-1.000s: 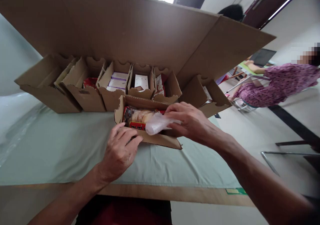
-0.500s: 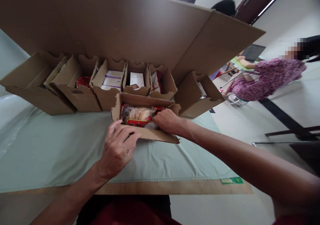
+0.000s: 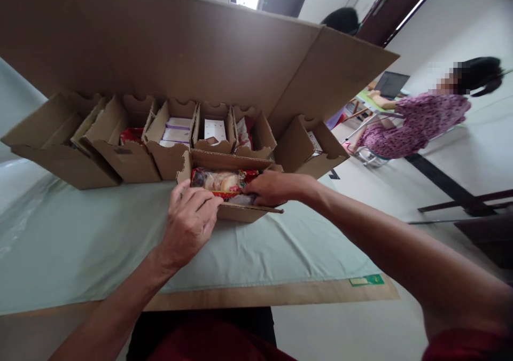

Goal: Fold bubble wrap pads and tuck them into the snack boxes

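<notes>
Cardboard box [image 3: 242,213], open side up, lies on the pale cloth of the counter [image 3: 108,238], back from the near edge and running roughly along it. Red-and-clear snack packet [image 3: 218,181] is inside, stretched lengthwise, probably because it fits the narrow box that way. Crumpled translucent plastic [image 3: 241,199] sits in front of it, against the near wall.

Left hand [image 3: 190,217]: fingers and thumb apart, laid on the near wall by its left corner; likely steadying the box. Right hand [image 3: 274,186]: reaches in over the right end, fingers curled down at the packet and plastic; tips hidden, can't tell if clamped on either. Reaching in from that end leaves the left half unblocked.

Towards the counter's far edge, a row of cardboard bins [image 3: 138,166], mouths up and tipped to the person, presumably so contents show and stay in reach. White-and-purple cartons [image 3: 176,130] are in one; white carton [image 3: 214,130] in the next. One bin [image 3: 326,166] stands apart at the far right corner. Big cardboard panel [image 3: 180,51] behind, seemingly a screen. Green tag [image 3: 366,280] at the near right corner.
</notes>
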The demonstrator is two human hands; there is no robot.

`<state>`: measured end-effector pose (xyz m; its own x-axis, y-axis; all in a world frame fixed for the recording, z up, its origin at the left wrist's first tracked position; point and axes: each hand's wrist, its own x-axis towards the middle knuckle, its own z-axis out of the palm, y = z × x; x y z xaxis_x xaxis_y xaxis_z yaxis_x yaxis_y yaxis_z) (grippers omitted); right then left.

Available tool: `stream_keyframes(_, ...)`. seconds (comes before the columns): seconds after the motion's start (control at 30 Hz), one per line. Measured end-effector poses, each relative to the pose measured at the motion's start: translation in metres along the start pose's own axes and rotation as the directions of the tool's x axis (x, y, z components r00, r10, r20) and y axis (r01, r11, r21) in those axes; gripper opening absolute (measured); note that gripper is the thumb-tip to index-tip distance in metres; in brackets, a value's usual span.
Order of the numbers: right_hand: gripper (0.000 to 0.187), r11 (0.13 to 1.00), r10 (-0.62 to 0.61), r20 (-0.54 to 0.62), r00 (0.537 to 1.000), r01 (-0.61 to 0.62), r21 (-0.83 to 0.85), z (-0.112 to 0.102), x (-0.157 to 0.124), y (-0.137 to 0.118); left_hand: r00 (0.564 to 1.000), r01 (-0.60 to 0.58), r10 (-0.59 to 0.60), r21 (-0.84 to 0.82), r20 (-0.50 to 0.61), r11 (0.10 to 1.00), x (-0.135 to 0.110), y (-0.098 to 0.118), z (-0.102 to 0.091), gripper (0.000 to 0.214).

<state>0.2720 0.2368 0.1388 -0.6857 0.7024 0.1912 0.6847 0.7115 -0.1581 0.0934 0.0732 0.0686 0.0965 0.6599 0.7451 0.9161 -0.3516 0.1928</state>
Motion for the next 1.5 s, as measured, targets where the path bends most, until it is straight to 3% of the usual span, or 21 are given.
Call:
stream_keyframes(0.07,0.010,0.980,-0.185,0.179,0.966,0.195,-0.038,-0.037,-0.015,-0.003,0.996,0.060,-0.057,0.042,-0.070,0.997,0.005,-0.006,0.002,0.029)
stream_keyframes(0.1,0.013,0.969,-0.233,0.156,0.960,0.242,-0.043,-0.055,-0.027,-0.002,0.988,0.105,-0.097,0.060,-0.119,0.993,0.006,-0.010,0.002,0.033)
stream_keyframes(0.17,0.017,0.985,-0.172,-0.048,0.984,0.172,0.003,-0.081,-0.060,0.002,0.959,0.197,-0.181,0.052,-0.218,0.979,0.003,-0.017,0.001,0.046)
stream_keyframes(0.23,0.022,0.993,-0.012,-0.191,0.981,0.035,0.115,-0.083,-0.099,0.011,0.914,0.289,-0.284,-0.028,-0.291,0.957,-0.007,-0.025,0.000,0.061)
stream_keyframes(0.33,0.024,0.918,0.252,-0.155,0.955,-0.186,0.351,-0.041,-0.142,0.026,0.811,0.474,-0.535,-0.269,-0.238,0.838,-0.028,-0.035,0.005,0.074)
stream_keyframes(0.43,0.049,0.805,0.368,-0.059,0.928,-0.286,0.520,0.025,-0.149,0.032,0.705,0.623,-0.709,-0.499,0.025,0.602,-0.042,-0.047,0.021,0.078)
stream_keyframes(0.5,0.069,0.727,0.379,-0.083,0.922,-0.241,0.643,0.062,-0.136,0.029,0.681,0.647,-0.710,-0.598,0.176,0.473,-0.042,-0.053,0.035,0.083)
stream_keyframes(0.6,0.079,0.600,0.430,-0.123,0.894,-0.182,0.780,0.097,-0.113,0.017,0.702,0.636,-0.643,-0.675,0.306,0.374,-0.037,-0.054,0.050,0.080)
stream_keyframes(0.73,0.074,0.476,0.534,-0.170,0.828,-0.128,0.870,0.112,-0.115,-0.005,0.674,0.671,-0.675,-0.632,0.301,0.388,-0.043,-0.034,0.049,0.064)
stream_keyframes(0.87,0.069,0.461,0.601,-0.196,0.775,-0.136,0.877,0.108,-0.140,-0.033,0.625,0.719,-0.728,-0.572,0.283,0.395,-0.072,-0.013,0.021,0.056)
stream_keyframes(1.03,0.066,0.404,0.513,-0.152,0.845,-0.082,0.911,0.097,-0.142,-0.066,0.596,0.726,-0.787,-0.524,0.156,0.446,-0.089,-0.006,-0.022,0.046)
stream_keyframes(1.1,0.066,0.395,0.538,-0.147,0.830,-0.094,0.914,0.092,-0.145,-0.068,0.605,0.726,-0.779,-0.517,0.166,0.454,-0.086,0.002,-0.031,0.050)
stream_keyframes(1.17,0.062,0.410,0.586,-0.162,0.794,-0.117,0.905,0.088,-0.152,-0.066,0.630,0.720,-0.742,-0.528,0.228,0.449,-0.085,0.012,-0.036,0.054)
stream_keyframes(1.23,0.058,0.433,0.593,-0.175,0.786,-0.128,0.892,0.084,-0.159,-0.068,0.636,0.720,-0.726,-0.538,0.261,0.438,-0.087,0.017,-0.039,0.054)
stream_keyframes(1.4,0.060,0.432,0.511,-0.124,0.850,-0.129,0.893,0.080,-0.160,-0.079,0.575,0.751,-0.792,-0.517,0.207,0.411,-0.109,0.025,-0.047,0.047)
stream_keyframes(1.5,0.062,0.423,0.547,-0.119,0.829,-0.151,0.893,0.081,-0.150,-0.055,0.628,0.734,-0.742,-0.494,0.234,0.466,-0.122,0.053,-0.044,0.056)
